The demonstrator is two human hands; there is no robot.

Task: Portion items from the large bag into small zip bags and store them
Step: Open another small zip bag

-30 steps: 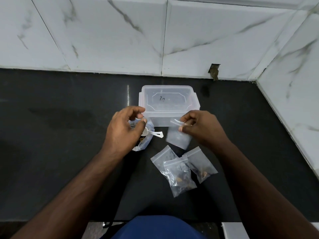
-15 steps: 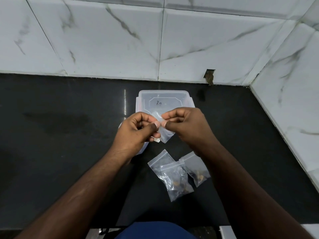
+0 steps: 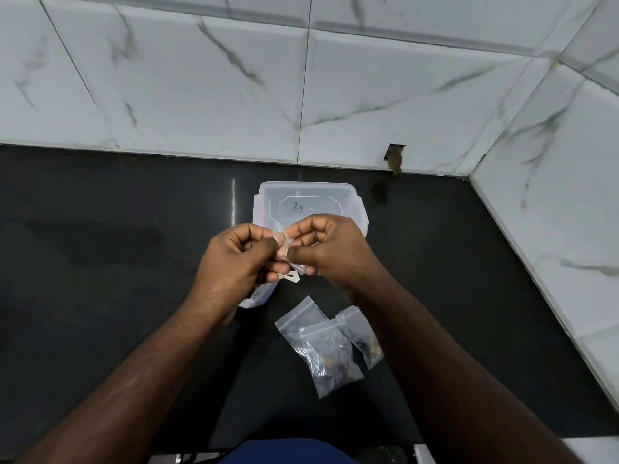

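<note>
Above the glossy black counter [image 3: 100, 262], left hand [image 3: 234, 262] and right hand [image 3: 330, 251], each grip pinched on one crinkly clear zip bag [image 3: 287, 241].

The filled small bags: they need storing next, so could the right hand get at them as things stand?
Probably not yet: the right hand pinches an empty bag with the left hand. The filled bags lie uncovered just below it.

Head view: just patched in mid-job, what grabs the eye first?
Both hands meet at the centre: the left hand and right hand pinch a small clear zip bag between them. Behind them stands a lidded clear plastic box on the black counter. Three filled zip bags lie nearer the person.
</note>
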